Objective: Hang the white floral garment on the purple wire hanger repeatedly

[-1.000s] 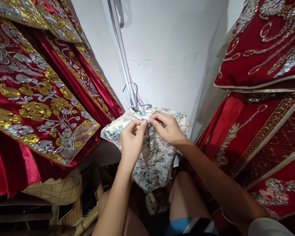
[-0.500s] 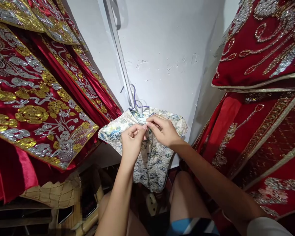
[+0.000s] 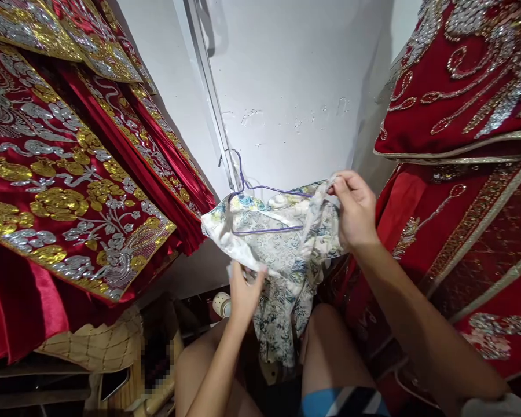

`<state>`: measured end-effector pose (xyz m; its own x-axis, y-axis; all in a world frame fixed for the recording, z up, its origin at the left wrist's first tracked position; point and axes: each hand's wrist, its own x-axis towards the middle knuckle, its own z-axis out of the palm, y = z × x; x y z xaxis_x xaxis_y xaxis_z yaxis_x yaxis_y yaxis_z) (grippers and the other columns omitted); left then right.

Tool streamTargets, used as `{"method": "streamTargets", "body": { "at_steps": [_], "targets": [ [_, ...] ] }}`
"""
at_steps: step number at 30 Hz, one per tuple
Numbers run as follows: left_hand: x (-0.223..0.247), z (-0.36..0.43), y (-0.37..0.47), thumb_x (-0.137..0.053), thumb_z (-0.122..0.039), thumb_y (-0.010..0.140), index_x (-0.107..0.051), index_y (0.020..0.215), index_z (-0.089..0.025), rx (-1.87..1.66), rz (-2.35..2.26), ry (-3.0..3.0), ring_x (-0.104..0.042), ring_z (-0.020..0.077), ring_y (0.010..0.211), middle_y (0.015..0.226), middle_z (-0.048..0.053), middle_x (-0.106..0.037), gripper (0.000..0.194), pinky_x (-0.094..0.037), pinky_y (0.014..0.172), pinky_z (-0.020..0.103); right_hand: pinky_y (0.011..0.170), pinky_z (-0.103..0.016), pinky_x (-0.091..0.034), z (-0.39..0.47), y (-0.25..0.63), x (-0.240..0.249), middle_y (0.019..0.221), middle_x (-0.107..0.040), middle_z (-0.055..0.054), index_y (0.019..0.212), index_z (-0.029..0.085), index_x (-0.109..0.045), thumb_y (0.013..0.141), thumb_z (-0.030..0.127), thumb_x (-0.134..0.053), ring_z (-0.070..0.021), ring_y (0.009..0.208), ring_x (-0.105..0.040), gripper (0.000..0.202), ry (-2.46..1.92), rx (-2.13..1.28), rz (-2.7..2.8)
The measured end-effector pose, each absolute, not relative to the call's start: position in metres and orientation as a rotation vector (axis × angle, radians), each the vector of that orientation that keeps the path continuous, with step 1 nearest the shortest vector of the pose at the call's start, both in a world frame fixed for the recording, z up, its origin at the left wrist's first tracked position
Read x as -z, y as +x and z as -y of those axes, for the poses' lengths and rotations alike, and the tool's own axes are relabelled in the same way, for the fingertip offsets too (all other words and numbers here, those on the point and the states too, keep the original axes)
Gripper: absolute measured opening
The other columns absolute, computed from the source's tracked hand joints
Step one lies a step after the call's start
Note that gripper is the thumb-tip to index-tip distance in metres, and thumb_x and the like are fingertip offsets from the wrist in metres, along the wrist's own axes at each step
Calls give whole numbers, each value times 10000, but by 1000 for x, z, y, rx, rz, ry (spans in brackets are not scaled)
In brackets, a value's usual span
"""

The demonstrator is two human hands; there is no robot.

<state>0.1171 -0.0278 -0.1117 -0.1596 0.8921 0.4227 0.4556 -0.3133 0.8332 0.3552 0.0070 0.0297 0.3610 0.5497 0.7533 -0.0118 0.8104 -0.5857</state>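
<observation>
A white floral garment (image 3: pixel 282 278) with blue and yellow patterns hangs on a purple hanger (image 3: pixel 267 230), its front pulled apart so the hanger's lower bar shows. My right hand (image 3: pixel 356 208) pinches the garment's edge at the upper right and holds it out from the hanger. Lower on the other side, my left hand (image 3: pixel 246 289) has its thumb and fingers around the left front edge of the cloth. Some of its fingertips are hidden behind the fabric.
Red costumes with gold and silver embroidery (image 3: pixel 61 202) hang at the left, and beaded red garments (image 3: pixel 455 127) at the right. A white wall (image 3: pixel 286 87) with a metal strip stands behind. Below are a white perforated shoe (image 3: pixel 222 304) and a woven seat (image 3: pixel 99 341).
My hands were together at the neckline and have moved apart, the right hand up and rightward, the left hand down. The garment has opened, exposing the hanger bar.
</observation>
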Motion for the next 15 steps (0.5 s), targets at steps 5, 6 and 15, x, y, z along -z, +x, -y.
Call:
{"method": "streamTargets", "body": {
  "at_steps": [5, 6, 15],
  "targets": [
    [44, -23, 88, -804, -434, 673, -339, 1415, -206, -1883, -1747, 1670, -361, 319, 1346, 1428, 168, -382, 905, -277, 1139, 459, 817, -356, -531, 28, 381, -27, 759, -541, -24, 781, 222, -566, 940, 257, -504, -183, 738, -585, 175, -395, -1063, 892],
    [34, -35, 83, -804, -411, 665, -334, 1440, -222, -1795, -1797, 1699, -309, 343, 1392, 1477, 168, -339, 925, -249, 1154, 483, 837, -367, -539, 34, 386, -23, 752, -548, -23, 772, 224, -544, 942, 224, -463, -183, 733, -593, 188, -346, -1179, 808],
    [24, -102, 41, -515, -199, 809, -528, 606, -168, -1731, -1532, 1174, -450, 142, 581, 576, -15, -472, 205, -427, 617, 249, 803, -284, -596, 23, 391, 56, 745, -633, 7, 818, 263, -556, 955, 183, -378, -149, 761, -655, 239, -505, -1460, 474]
  ]
}}
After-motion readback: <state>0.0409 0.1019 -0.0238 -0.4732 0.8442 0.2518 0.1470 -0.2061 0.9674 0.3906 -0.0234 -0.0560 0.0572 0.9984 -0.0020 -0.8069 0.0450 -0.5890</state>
